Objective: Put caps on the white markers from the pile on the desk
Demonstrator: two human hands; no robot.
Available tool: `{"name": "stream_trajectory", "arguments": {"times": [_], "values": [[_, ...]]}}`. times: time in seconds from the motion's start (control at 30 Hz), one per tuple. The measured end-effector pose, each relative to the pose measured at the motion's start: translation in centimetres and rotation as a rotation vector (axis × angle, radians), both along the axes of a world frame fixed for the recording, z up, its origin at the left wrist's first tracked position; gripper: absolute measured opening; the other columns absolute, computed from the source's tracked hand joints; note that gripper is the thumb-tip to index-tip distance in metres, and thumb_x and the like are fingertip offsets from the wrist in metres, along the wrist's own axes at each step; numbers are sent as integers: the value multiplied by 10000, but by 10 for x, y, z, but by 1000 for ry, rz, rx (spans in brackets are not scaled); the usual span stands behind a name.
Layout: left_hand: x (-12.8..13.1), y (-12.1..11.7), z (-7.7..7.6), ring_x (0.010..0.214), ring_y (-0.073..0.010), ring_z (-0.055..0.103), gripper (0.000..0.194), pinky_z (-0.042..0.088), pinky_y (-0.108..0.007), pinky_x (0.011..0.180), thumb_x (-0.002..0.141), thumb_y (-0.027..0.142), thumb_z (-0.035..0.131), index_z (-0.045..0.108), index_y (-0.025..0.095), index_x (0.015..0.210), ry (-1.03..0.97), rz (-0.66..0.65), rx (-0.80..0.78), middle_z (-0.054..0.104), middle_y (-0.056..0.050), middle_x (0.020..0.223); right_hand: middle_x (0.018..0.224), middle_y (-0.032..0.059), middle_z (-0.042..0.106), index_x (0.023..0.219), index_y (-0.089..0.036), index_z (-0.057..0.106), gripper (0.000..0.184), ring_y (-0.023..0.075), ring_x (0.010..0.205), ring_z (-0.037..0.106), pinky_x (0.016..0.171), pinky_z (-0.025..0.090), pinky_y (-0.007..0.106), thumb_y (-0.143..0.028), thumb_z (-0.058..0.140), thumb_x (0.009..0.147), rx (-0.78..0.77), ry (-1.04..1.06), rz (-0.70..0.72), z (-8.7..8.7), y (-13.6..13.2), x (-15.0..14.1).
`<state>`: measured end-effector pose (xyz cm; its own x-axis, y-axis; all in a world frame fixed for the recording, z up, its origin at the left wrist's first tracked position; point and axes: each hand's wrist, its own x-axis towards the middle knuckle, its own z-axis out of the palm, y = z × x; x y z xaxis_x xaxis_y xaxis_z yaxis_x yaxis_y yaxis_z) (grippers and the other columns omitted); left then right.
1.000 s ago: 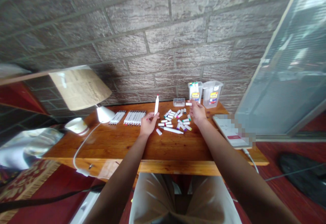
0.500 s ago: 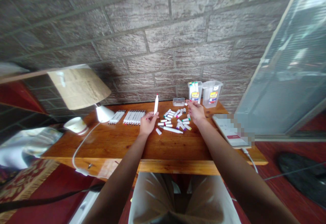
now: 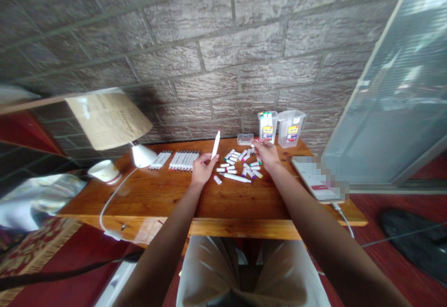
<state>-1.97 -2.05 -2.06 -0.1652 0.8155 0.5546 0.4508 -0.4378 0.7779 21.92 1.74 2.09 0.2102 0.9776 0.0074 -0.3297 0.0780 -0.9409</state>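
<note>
My left hand (image 3: 202, 168) is closed on a white marker (image 3: 215, 144) that stands nearly upright, its red tip tilted a little right. My right hand (image 3: 267, 154) hovers over a loose pile of white markers and coloured caps (image 3: 240, 165), fingers pinched on a small cap near its far edge. A long white marker (image 3: 235, 177) lies at the pile's near side, with a single white cap (image 3: 217, 180) beside it. Two neat rows of markers (image 3: 176, 160) lie to the left of my left hand.
Two clear plastic tubs (image 3: 281, 128) stand by the brick wall, one holding markers, with a small clear box (image 3: 245, 139) beside them. A lamp (image 3: 111, 123), a cup (image 3: 104, 172) and a cable sit left on the wooden table (image 3: 167, 195). A phone (image 3: 316, 176) lies right.
My right hand has drawn slightly left and nearer, pinching a small cap. The marker in my left hand has tilted a little to the right.
</note>
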Motion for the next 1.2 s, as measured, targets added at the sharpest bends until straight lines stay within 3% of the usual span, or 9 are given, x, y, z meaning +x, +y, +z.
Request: {"name": "stream_trajectory", "arguments": {"times": [0.27, 0.43, 0.73, 1.2], "values": [[1, 1, -1, 810, -201, 708, 264, 547, -305, 758, 759, 409, 765, 767, 173, 878, -2, -12, 26, 777, -65, 898, 669, -20, 673, 828, -189, 675, 402, 114, 591, 649, 426, 399, 173, -369, 882, 534, 30, 34, 23, -9, 8, 0], [2, 1, -2, 829, -213, 711, 284, 556, -321, 780, 745, 412, 771, 773, 176, 903, -10, -26, -22, 780, -62, 897, 700, -18, 697, 842, -193, 700, 425, 136, 680, 675, 539, 501, 207, -291, 878, 468, 82, 69, 77, -12, 9, -1], [0, 3, -7, 881, -226, 715, 347, 562, -341, 842, 704, 429, 800, 762, 168, 930, -32, -43, -54, 777, -70, 939, 715, -21, 696, 781, -194, 647, 453, 128, 653, 645, 515, 447, 206, -297, 902, 421, 102, 67, 149, -8, 4, -4], [-2, 4, -6, 835, -213, 712, 272, 568, -328, 784, 717, 401, 790, 759, 186, 881, -3, -55, -8, 774, -60, 909, 810, -8, 739, 901, -227, 697, 424, 143, 733, 655, 520, 397, 198, -384, 853, 539, 144, 15, 207, 1, -6, -4]]}}
